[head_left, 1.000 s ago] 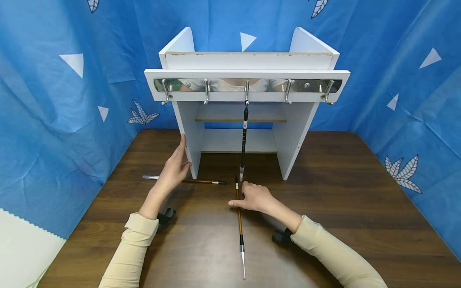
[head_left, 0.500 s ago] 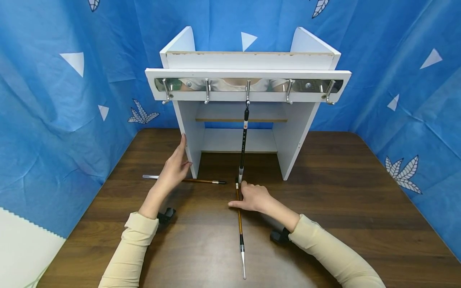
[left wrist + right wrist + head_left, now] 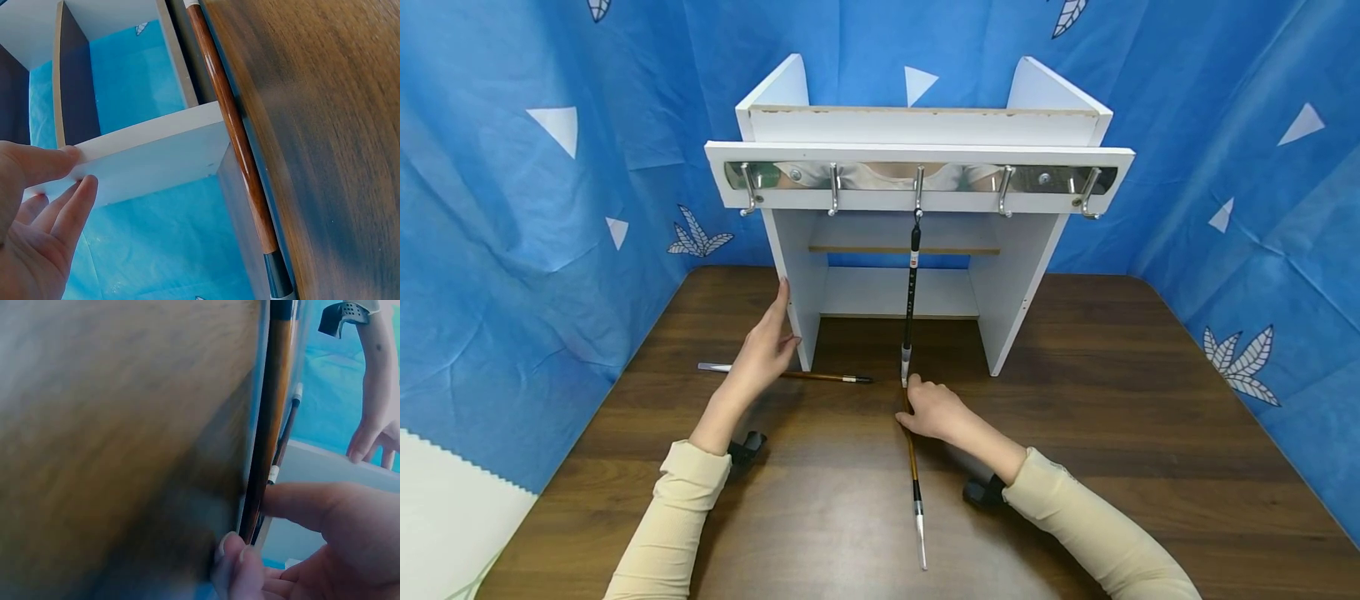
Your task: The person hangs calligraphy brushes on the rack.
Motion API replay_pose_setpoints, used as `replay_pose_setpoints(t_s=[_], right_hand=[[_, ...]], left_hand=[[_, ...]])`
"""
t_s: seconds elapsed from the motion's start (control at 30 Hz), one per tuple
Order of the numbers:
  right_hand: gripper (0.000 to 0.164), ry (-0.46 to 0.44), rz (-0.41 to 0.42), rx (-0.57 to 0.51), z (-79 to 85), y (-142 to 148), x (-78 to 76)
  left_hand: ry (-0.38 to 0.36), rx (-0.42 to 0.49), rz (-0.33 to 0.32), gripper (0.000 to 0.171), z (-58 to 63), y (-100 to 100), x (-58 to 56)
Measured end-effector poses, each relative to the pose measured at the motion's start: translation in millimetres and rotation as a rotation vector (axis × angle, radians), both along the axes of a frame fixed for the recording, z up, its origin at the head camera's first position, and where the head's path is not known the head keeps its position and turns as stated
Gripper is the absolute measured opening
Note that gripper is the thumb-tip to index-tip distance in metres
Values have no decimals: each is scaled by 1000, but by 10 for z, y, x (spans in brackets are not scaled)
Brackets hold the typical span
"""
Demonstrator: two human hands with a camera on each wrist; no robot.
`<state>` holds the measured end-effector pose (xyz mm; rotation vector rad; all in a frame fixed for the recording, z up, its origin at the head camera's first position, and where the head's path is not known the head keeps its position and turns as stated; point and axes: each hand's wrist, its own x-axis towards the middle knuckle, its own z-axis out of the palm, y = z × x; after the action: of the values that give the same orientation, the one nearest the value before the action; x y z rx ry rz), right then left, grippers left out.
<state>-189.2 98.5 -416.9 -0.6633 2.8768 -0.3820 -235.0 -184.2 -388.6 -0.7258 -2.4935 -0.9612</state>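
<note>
My right hand (image 3: 936, 410) pinches the brown handle of a calligraphy brush (image 3: 913, 458) low over the table. This brush has a pale capped tip pointing toward me, and its upper end is partly hidden by the hand. A black calligraphy brush (image 3: 911, 292) hangs from the middle hook (image 3: 919, 187), its lower end right by my right fingers. My left hand (image 3: 762, 346) holds the left side panel of a white shelf unit (image 3: 156, 134), thumb on its edge and fingers along the outer face. Another brown brush (image 3: 820, 377) lies on the table, partly behind my left wrist.
The shelf unit carries a white rail with several metal hooks across its front (image 3: 880, 152). Its right side panel (image 3: 1026, 292) stands on the brown wooden table (image 3: 1120, 400). Blue patterned cloth (image 3: 1225, 208) hangs behind and on both sides.
My right hand has shifted slightly right, and the brown brush has moved right with it. The hanging black brush has swayed a little. The left hand stays on the panel.
</note>
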Motion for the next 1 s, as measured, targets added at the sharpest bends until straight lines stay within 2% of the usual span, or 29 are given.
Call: replay_pose_setpoints(t_s=[0.17, 0.33, 0.63, 1.0], right_hand=[[39, -82, -31, -70, -15, 40, -23], [36, -128, -50, -83, -13, 57, -58], [51, -204, -73, -71, 48, 110, -135], [47, -259, -108, -82, 51, 267, -234]], left_hand=[[1, -1, 6, 101, -1, 3, 5], [-2, -4, 13, 102, -5, 4, 6], [9, -9, 11, 102, -9, 7, -4], [19, -3, 3, 103, -8, 1, -3]])
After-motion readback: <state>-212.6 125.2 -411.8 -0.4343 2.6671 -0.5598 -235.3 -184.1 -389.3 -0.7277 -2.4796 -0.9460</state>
